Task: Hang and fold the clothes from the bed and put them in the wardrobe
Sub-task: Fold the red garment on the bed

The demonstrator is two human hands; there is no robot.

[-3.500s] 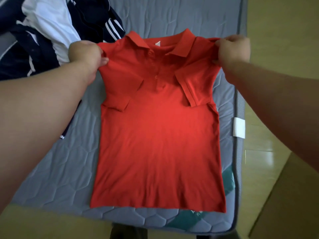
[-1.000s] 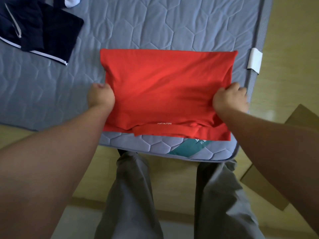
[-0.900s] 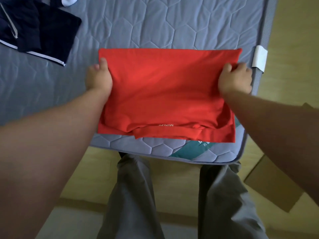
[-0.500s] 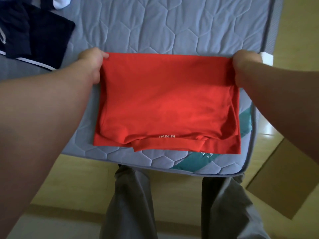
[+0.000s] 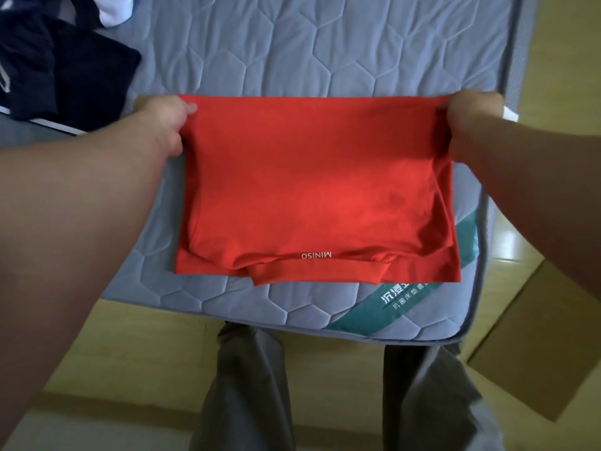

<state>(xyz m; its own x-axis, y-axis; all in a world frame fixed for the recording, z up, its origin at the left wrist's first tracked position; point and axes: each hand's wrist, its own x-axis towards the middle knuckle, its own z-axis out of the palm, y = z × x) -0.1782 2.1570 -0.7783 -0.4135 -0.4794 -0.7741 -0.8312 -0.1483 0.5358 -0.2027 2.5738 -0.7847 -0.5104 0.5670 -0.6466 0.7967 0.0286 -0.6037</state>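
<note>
— At the near end of the mattress (image 5: 325, 53), close to its right edge, we saw the red shirt (image 5: 312, 190) folded into a rough rectangle. Its collar lay at the near side, and the word MINISO read upside down to us.
— And the hands?
— We saw the left hand (image 5: 162, 122) pinching the far left corner of the fold, thumb on top of the cloth and the other fingers hidden beneath. The right hand (image 5: 468, 115) was closed round the far right corner, where the cloth bunched.
— Was the shirt lying flat?
— We could tell that its near part rested on the mattress. The far edge ran taut between the two hands, but we couldn't tell whether it was lifted clear of the quilting.
— What else did we note on the bed?
— Dark navy clothes (image 5: 65, 83) lay in a heap at the far left, well apart from the shirt, with a white garment (image 5: 113, 11) beyond them. A teal label band (image 5: 390, 304) crossed the near right corner of the mattress, partly under the shirt. A small white tag (image 5: 510, 113) showed at the mattress side just beside the right hand.
— And below?
— We saw grey trousers (image 5: 247, 385) at the near edge of the mattress, a yellowish floor (image 5: 130, 336), and brown cardboard (image 5: 536, 346) lying on it to the right.
</note>
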